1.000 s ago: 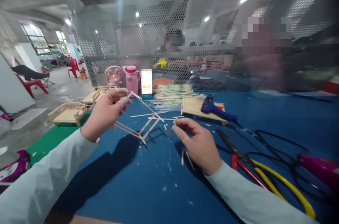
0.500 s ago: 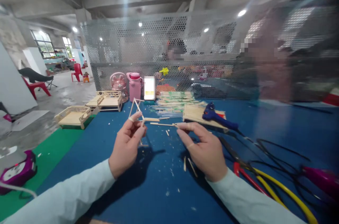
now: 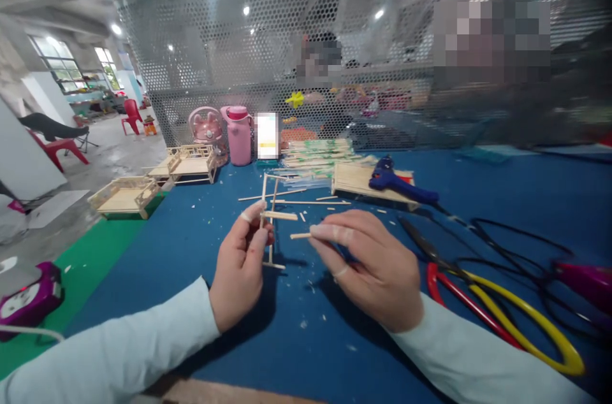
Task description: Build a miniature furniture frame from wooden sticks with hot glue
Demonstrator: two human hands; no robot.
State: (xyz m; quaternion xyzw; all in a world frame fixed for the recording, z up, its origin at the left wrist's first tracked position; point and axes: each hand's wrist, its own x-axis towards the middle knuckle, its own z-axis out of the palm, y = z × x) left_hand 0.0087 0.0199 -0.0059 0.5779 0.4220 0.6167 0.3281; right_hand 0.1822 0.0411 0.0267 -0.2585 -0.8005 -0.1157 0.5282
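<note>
My left hand (image 3: 241,270) pinches a small frame of thin wooden sticks (image 3: 271,187), held upright over the blue table. A short flat wooden piece (image 3: 282,216) juts out of the frame to the right. To the right of it, my right hand (image 3: 373,267) grips a thin wooden stick (image 3: 300,236) between thumb and fingers. The stick's free end points left towards the frame, with a gap between them. Loose sticks (image 3: 310,202) lie on the table behind the hands.
Scissors-like cutters (image 3: 482,299) with red and yellow handles lie at right, beside cables. A blue glue gun (image 3: 401,186) rests on a wooden piece (image 3: 351,180). Behind are a stick pile (image 3: 318,155), pink flask (image 3: 239,139) and small wooden models (image 3: 127,194). A person sits beyond the mesh.
My left hand has turned the stick frame so its side faces me more squarely. My right hand now holds a shorter-looking stick close to the frame. The view has tilted down.
</note>
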